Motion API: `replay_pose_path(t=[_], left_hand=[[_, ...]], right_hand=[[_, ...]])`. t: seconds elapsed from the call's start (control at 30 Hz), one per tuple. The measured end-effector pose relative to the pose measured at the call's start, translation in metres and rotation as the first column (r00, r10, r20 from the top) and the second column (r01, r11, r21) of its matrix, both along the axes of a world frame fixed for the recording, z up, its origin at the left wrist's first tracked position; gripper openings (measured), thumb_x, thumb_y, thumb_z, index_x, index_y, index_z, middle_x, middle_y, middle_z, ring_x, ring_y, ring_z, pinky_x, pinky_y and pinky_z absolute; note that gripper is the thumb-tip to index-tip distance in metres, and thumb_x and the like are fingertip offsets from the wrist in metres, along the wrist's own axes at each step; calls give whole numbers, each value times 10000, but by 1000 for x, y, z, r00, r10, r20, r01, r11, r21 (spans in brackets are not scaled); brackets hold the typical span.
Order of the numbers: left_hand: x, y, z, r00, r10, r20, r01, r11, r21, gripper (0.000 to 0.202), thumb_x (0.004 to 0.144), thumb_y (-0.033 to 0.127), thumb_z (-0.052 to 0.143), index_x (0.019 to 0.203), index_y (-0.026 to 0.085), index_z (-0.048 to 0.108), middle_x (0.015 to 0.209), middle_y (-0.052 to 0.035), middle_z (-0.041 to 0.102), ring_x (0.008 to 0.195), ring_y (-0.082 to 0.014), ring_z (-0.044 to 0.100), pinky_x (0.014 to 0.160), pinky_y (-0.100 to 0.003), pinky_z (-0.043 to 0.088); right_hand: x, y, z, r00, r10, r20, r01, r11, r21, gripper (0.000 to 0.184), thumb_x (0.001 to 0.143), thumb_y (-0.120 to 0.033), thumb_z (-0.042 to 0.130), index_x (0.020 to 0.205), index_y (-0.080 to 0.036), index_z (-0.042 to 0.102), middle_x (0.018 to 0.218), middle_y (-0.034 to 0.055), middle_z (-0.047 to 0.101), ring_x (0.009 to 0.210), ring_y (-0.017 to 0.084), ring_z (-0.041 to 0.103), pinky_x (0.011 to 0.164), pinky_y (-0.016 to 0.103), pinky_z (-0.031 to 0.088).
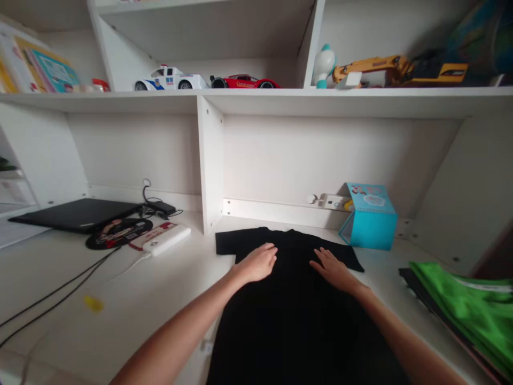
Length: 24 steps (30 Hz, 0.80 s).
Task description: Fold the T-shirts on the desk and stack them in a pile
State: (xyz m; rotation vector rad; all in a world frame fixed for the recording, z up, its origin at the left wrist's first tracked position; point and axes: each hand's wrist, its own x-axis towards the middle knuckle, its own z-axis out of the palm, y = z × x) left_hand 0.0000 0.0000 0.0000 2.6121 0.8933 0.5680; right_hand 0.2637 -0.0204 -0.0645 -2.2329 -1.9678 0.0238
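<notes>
A black T-shirt lies spread on the white desk, its collar toward the back wall and both short sleeves out to the sides. My left hand rests on the upper left of the shirt, near the shoulder, fingers extended and close together. On the upper right part of the cloth lies my right hand, palm down with its fingers apart. Neither hand grips anything. The shirt's lower end runs out of view at the bottom, between my forearms.
Right of the shirt are folded clothes, a green one on top. A blue box-like stand stands behind. Leftward lie a closed laptop, a white power strip and cables. Toy vehicles, including a red car, line the shelf above.
</notes>
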Motion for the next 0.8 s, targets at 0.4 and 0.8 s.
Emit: replay_pose_path(t=[0.4,0.8], left_hand=[[-3,111,-54,890,342,-302,-370,928,-38,726,716,750,263,1344,386,246,1460,-55,123,1285,-436,-22,874,-733,3],[-13,132,-47,880,371,-296,-412,907,-90,665,782,665,237,1333,302,324,1446,-81,179,1308,-378,55,918,-688,90]], right_hand=[[24,46,-24,996,-90,14,90,996,-1,581,855,-546,254,1368,-274,241,1430,24,234,1305,291,160,985,532,229],[-2,37,9,989,-127,71,125,991,38,555,874,-452,341,1361,-193,278,1415,129,246,1290,319,193,980,541,219]])
